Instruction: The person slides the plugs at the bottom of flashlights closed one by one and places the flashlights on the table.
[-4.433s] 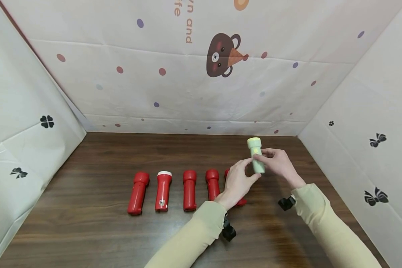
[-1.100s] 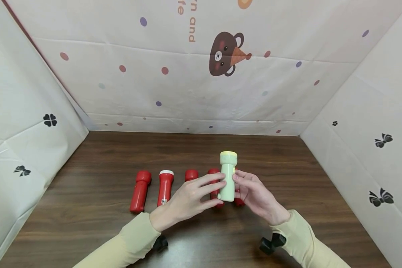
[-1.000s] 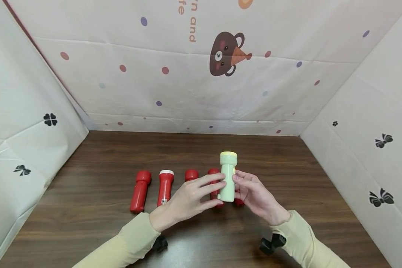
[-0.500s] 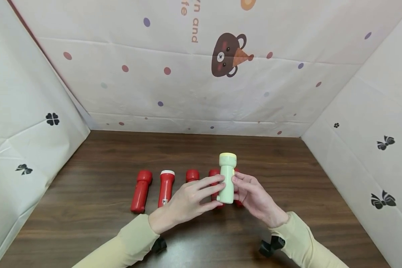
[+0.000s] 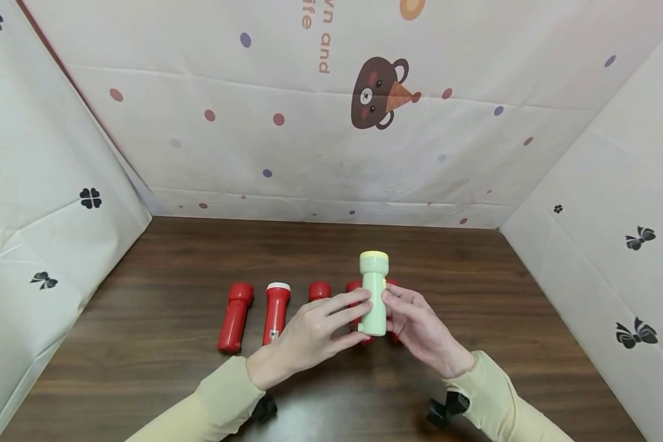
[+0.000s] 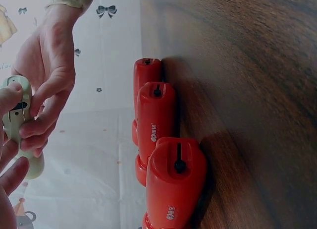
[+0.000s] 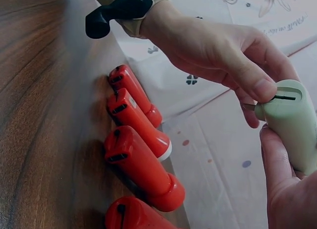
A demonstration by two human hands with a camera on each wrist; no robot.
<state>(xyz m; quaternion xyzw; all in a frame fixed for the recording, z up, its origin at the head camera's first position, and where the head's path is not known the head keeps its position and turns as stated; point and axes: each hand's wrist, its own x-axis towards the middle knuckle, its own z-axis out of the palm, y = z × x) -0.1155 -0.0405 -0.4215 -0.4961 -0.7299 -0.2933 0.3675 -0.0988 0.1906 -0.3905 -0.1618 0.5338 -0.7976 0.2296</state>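
Note:
A pale green flashlight [image 5: 374, 301] with a yellow rim stands upright between both hands, lens end up, in front of the red row. From its right side my right hand [image 5: 428, 331] grips the barrel, fingers wrapped behind it. My left hand [image 5: 309, 331] pinches the lower end from the left, fingers spread along the barrel. In the right wrist view, the left thumb presses at the slotted base of the green flashlight [image 7: 292, 120], where a small metal piece sticks out. The left wrist view shows the slot and its dark inside on the flashlight base [image 6: 15, 117].
A row of red flashlights lies on the brown wooden table [image 5: 199, 258]: one at the left end [image 5: 235, 319], a white-rimmed one [image 5: 276, 313], and others partly hidden behind the hands. A patterned white sheet [image 5: 287, 147] stands behind; more sheets flank both sides.
Over the last seconds the green flashlight came left and closer, above the red row, and the left hand shifted to its left side. In the last second both hands have stayed nearly still.

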